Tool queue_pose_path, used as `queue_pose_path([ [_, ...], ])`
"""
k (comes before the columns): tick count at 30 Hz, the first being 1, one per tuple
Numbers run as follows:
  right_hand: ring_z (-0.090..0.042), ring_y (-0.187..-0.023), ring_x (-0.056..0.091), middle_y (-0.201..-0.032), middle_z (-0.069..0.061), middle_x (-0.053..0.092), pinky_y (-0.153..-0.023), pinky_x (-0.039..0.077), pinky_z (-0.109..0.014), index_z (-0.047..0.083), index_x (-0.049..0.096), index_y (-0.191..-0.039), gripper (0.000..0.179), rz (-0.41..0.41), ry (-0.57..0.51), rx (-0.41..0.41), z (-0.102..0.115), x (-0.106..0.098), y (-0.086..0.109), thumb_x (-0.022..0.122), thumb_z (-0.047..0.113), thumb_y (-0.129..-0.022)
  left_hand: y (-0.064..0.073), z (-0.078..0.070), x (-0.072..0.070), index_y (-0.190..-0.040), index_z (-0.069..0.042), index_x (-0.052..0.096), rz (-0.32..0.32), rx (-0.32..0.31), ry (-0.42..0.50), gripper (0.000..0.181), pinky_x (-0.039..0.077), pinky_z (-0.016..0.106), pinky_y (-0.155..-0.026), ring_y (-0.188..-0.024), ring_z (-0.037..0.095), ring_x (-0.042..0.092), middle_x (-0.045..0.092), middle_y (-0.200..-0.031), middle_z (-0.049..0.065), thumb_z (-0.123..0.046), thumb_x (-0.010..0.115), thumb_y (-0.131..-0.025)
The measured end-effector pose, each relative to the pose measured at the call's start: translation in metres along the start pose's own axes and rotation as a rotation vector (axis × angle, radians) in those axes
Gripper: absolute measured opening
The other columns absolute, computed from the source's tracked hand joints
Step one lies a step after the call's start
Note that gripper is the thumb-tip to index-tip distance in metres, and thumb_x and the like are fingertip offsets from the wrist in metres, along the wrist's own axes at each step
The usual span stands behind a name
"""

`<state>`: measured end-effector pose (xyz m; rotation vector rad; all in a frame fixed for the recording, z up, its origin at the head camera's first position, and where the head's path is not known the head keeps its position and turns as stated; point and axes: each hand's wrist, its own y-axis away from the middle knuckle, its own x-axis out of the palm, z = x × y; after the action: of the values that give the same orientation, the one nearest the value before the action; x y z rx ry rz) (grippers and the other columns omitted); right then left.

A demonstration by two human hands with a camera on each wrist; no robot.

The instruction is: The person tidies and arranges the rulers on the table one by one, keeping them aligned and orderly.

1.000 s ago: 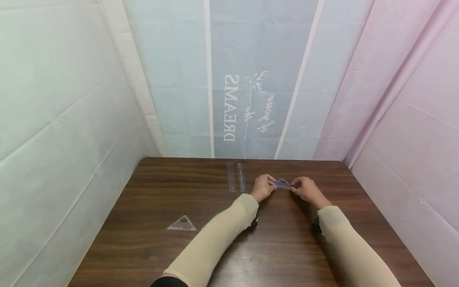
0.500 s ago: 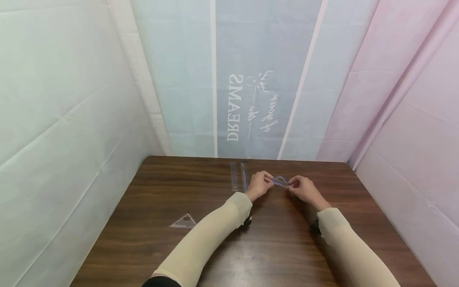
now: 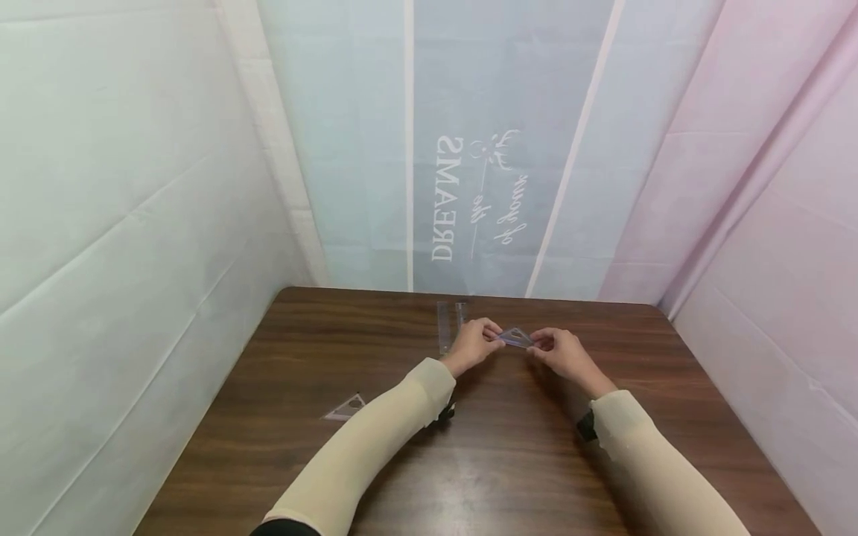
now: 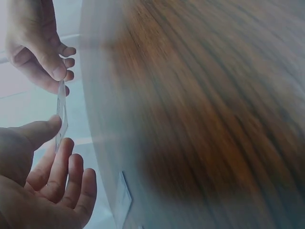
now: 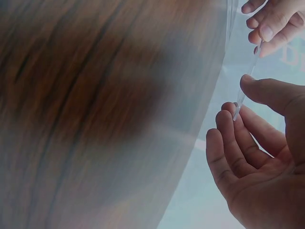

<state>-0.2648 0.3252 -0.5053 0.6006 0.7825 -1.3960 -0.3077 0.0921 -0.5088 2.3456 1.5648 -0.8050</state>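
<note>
A small clear set square [image 3: 515, 337] with a bluish edge is held between my two hands above the far part of the table. My left hand [image 3: 474, 344] pinches its left corner between thumb and fingers. At the opposite corner my right hand [image 3: 561, 351] pinches it the same way. Both wrist views show the set square [image 4: 61, 112] nearly edge-on, a thin strip between the thumbs and fingertips. Just left of my left hand lie two clear rulers, one ruler [image 3: 443, 327] in full view and the other ruler [image 3: 461, 313] partly covered by the hand.
Another clear set square [image 3: 346, 407] lies on the brown wooden table [image 3: 288, 357] at the left, partly behind my left sleeve [image 3: 375, 439]. A printed cloth backdrop [image 3: 362, 149] rises behind the far edge, with pale cloth walls at both sides.
The held set square has shifted slightly left with both hands and changed its tilt. My left hand now covers part of the nearer ruler, and my left sleeve hides more of the other set square.
</note>
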Motion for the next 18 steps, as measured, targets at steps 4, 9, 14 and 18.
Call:
queue_pose_path([
  [4, -0.028, -0.097, 0.073, -0.106, -0.016, 0.076, -0.081, 0.061, -0.044, -0.006, 0.072, -0.122, 0.026, -0.001, -0.006, -0.032, 0.011, 0.001, 0.000, 0.075, 0.011, -0.102, 0.003, 0.004, -0.010, -0.116, -0.004, 0.075, -0.009, 0.018, -0.007, 0.024, 0.058, 0.025, -0.084, -0.093, 0.012, 0.070, 0.077, -0.106, 0.004, -0.017, 0.082, -0.098],
  [9, -0.025, -0.092, 0.071, -0.103, -0.013, 0.075, -0.078, 0.060, -0.042, -0.006, 0.072, -0.121, 0.026, 0.011, -0.008, -0.050, 0.022, 0.006, 0.000, 0.076, 0.011, -0.102, 0.008, 0.009, -0.021, -0.118, -0.007, 0.076, 0.004, 0.036, -0.078, 0.027, 0.056, 0.024, -0.083, -0.091, 0.009, 0.067, 0.075, -0.103, 0.000, -0.023, 0.083, -0.097],
  [14, -0.023, -0.091, 0.070, -0.102, -0.012, 0.075, -0.078, 0.061, -0.042, -0.006, 0.073, -0.120, 0.026, 0.029, -0.013, -0.061, 0.033, 0.010, 0.001, 0.076, 0.011, -0.101, 0.014, 0.015, -0.033, -0.118, -0.015, 0.078, 0.019, 0.051, -0.195, 0.028, 0.053, 0.027, -0.078, -0.088, 0.007, 0.065, 0.074, -0.099, -0.007, -0.033, 0.083, -0.097],
  [18, -0.023, -0.090, 0.070, -0.102, -0.012, 0.075, -0.078, 0.061, -0.042, -0.005, 0.073, -0.119, 0.025, 0.037, -0.018, -0.076, 0.040, 0.013, 0.003, 0.076, 0.011, -0.101, 0.019, 0.020, -0.040, -0.117, -0.018, 0.078, 0.031, 0.051, -0.230, 0.028, 0.052, 0.026, -0.078, -0.089, 0.005, 0.064, 0.073, -0.100, -0.010, -0.036, 0.083, -0.097],
])
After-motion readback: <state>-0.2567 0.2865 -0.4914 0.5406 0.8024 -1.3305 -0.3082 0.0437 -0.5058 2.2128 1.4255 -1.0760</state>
